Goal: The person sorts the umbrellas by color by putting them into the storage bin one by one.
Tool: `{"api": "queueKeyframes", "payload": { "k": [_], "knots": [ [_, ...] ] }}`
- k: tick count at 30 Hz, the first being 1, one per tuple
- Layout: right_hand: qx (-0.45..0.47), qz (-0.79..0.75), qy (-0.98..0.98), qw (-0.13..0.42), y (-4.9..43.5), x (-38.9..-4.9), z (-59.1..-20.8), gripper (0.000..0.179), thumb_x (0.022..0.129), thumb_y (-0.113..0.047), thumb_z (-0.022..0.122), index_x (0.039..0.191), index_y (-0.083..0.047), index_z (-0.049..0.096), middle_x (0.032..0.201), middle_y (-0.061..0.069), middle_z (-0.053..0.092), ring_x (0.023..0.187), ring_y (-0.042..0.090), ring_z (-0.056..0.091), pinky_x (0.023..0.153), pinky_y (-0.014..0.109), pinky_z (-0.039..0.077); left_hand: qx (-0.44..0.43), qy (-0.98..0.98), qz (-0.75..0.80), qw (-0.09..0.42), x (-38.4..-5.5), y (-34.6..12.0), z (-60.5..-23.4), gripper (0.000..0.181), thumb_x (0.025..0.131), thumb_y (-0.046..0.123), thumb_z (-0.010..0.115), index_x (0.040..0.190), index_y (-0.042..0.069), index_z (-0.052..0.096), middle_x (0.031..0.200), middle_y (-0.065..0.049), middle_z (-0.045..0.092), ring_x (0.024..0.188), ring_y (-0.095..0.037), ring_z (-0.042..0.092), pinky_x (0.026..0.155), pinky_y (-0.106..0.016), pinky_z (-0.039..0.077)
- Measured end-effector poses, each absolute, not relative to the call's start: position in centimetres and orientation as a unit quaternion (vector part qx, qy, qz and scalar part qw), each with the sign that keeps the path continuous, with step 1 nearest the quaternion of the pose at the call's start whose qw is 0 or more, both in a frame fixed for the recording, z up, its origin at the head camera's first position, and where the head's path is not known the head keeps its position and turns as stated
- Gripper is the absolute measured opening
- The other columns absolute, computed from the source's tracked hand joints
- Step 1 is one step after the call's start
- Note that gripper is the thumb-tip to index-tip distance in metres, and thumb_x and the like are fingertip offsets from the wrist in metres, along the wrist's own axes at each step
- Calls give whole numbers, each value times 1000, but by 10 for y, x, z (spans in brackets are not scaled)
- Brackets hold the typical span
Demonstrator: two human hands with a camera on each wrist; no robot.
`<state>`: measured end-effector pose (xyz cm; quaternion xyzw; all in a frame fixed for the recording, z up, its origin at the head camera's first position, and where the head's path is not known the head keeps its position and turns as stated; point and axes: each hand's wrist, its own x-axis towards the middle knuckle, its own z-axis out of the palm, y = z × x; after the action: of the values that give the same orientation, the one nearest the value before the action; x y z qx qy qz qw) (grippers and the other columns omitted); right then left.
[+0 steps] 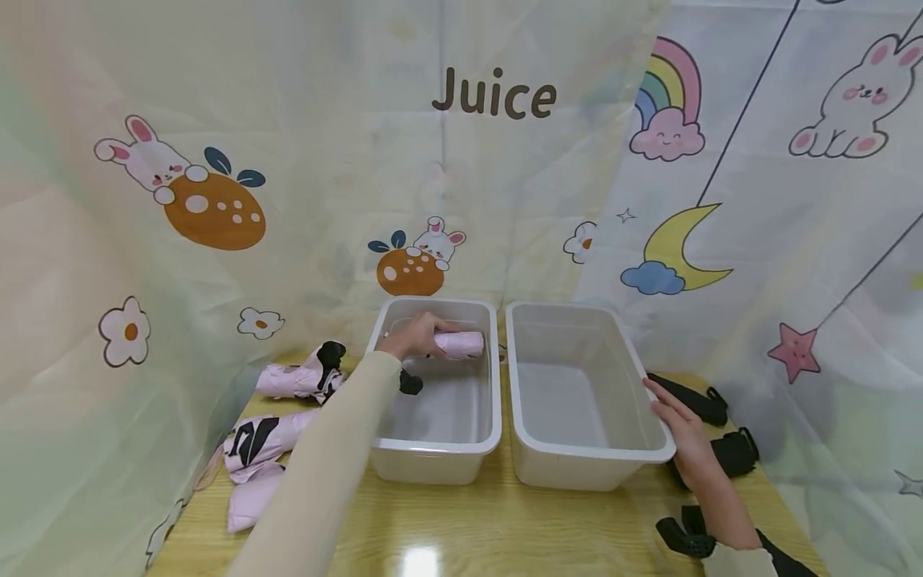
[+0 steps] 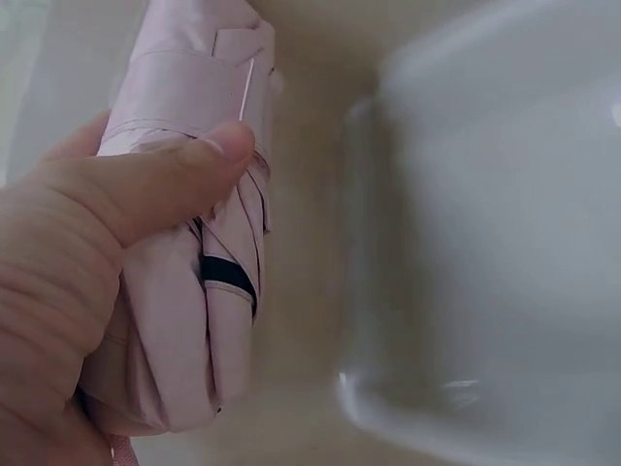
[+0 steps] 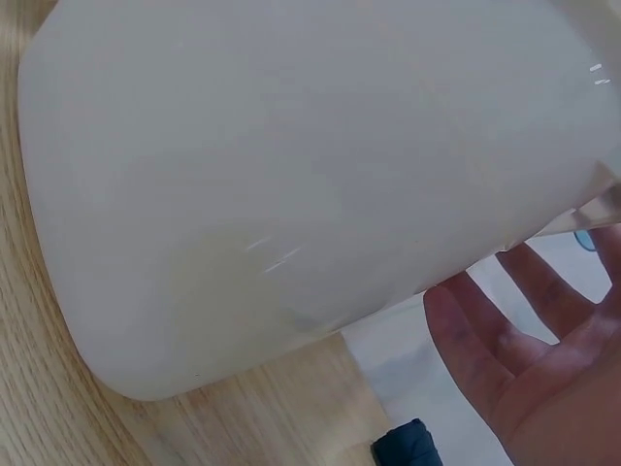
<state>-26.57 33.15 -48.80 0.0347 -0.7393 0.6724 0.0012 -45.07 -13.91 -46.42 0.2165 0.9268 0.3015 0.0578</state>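
My left hand (image 1: 418, 336) is inside the left white bin (image 1: 435, 445) and grips a pink folded umbrella (image 1: 461, 344). In the left wrist view the thumb lies across the wrapped pink cloth of the umbrella (image 2: 184, 320), which has a small dark band. A black piece (image 1: 411, 382) shows below that hand, partly hidden by the sleeve. At the right white bin (image 1: 594, 454) my right hand (image 1: 681, 433) touches the outer right rim. Its fingers (image 3: 475, 330) are spread and fairly straight against the bin's edge in the right wrist view.
Several pink folded umbrellas (image 1: 288, 381) lie on the wooden table (image 1: 389, 529) left of the bins. Black folded umbrellas (image 1: 735, 453) lie at the right, partly behind my right hand and forearm. A printed cloth curtain (image 1: 324, 160) hangs behind and around the table.
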Motion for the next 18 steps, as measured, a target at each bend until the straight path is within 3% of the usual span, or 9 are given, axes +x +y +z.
{"api": "queueKeyframes", "payload": {
  "k": [18],
  "knots": [
    [32,684,-728,4,330,-265,-489,51,104,-31,47,152,-17,35,125,-21,52,99,7,60,74,28,54,221,923,307,69,-459,-142,-512,58,61,10,93,115,17,74,107,4,70,92,-14,58,85,-31,48]
  ]
}}
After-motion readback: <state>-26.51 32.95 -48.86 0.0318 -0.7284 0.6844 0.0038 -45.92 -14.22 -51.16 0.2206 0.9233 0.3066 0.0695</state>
